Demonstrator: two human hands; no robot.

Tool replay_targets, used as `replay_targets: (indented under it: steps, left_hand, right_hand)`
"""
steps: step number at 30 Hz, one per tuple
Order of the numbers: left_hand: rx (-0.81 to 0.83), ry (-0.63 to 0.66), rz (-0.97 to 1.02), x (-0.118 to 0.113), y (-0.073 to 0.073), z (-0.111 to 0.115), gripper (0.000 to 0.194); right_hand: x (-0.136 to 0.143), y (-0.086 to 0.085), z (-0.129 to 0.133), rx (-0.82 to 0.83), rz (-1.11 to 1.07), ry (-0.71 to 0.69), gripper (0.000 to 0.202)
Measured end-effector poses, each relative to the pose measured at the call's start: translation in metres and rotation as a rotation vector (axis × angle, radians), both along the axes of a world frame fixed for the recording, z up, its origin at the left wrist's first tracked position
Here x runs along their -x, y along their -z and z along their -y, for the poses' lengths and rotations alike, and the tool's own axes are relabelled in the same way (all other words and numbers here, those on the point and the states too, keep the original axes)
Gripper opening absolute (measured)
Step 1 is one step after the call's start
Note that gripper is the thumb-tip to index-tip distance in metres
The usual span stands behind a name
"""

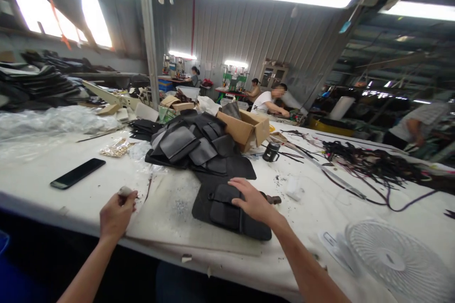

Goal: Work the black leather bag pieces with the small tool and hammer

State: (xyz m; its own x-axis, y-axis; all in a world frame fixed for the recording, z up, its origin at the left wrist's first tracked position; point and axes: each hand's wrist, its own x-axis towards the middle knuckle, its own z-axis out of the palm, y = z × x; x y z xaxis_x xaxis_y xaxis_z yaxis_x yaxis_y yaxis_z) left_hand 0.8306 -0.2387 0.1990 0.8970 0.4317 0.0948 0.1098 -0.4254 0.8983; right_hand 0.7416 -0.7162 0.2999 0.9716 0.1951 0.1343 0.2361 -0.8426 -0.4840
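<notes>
My left hand is at the table's front edge, its fingers pinched around a small whitish lump whose kind I cannot make out. My right hand lies across a black leather pouch with its fingers stretched out and thumb apart. The pouch has a flap and a small ring at its left side. Under it is a flat black sheet on a pale board. Just behind rises a heap of black leather pieces.
A phone and a bag of small brass-coloured parts lie left. Behind are a cardboard box and a black mug. Dark straps and a white fan occupy the right. Several people work farther back.
</notes>
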Motion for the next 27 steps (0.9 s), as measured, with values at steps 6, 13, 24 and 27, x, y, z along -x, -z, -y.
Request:
replay_targets:
  steps: [6,13,24,27]
  left_hand:
    - [-0.039,0.017,0.002,0.0,0.003,-0.003,0.048]
    - [-0.062,0.013,0.021,0.0,0.006,-0.004,0.046]
    - [-0.091,0.005,0.062,0.005,-0.002,0.0,0.039]
    - [-0.104,0.006,0.051,0.007,-0.002,-0.001,0.038]
  right_hand:
    - [-0.075,0.019,0.008,0.117,-0.196,-0.024,0.083]
    - [-0.057,0.007,0.019,0.001,-0.166,-0.074,0.023]
    - [0.125,-0.062,0.076,0.039,0.474,0.371,0.037]
    - [0.167,-0.068,0.081,0.183,0.635,0.459,0.04]
